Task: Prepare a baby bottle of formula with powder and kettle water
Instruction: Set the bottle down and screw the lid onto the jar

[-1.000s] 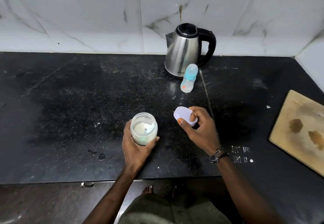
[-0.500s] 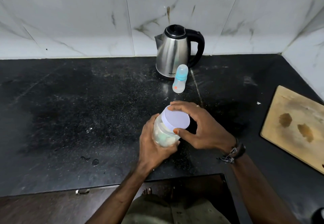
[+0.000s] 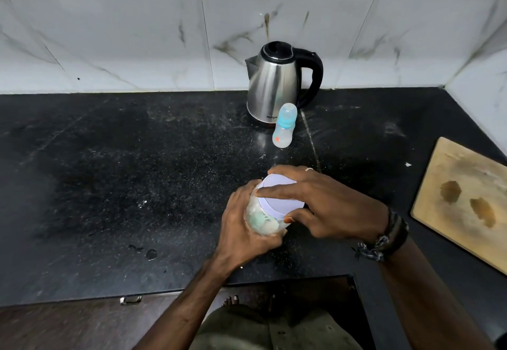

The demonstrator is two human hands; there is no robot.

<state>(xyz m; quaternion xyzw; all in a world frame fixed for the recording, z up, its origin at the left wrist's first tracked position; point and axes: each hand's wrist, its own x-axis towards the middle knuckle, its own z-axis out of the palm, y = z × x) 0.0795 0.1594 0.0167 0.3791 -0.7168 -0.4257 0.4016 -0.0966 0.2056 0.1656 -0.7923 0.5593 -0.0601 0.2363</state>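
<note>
A clear jar of pale powder (image 3: 260, 219) is tilted over the black counter (image 3: 137, 185), gripped around its body by my left hand (image 3: 244, 229). Its white round lid (image 3: 279, 198) sits on the jar mouth, with my right hand (image 3: 326, 209) clasped around the lid's rim. Farther back stands a small baby bottle (image 3: 284, 127) with a blue collar and clear cap, upright. Just behind it is a steel kettle (image 3: 274, 86) with a black handle, lid closed.
A wooden cutting board (image 3: 463, 201) lies at the right edge of the counter. White marble tiles form the back wall and right corner. Small water drops (image 3: 149, 253) sit near the front edge. A drawer handle (image 3: 131, 299) shows below the counter.
My right hand brought the white lid from beside the jar onto its mouth. My left hand lifted and tilted the jar to the right, toward the right hand.
</note>
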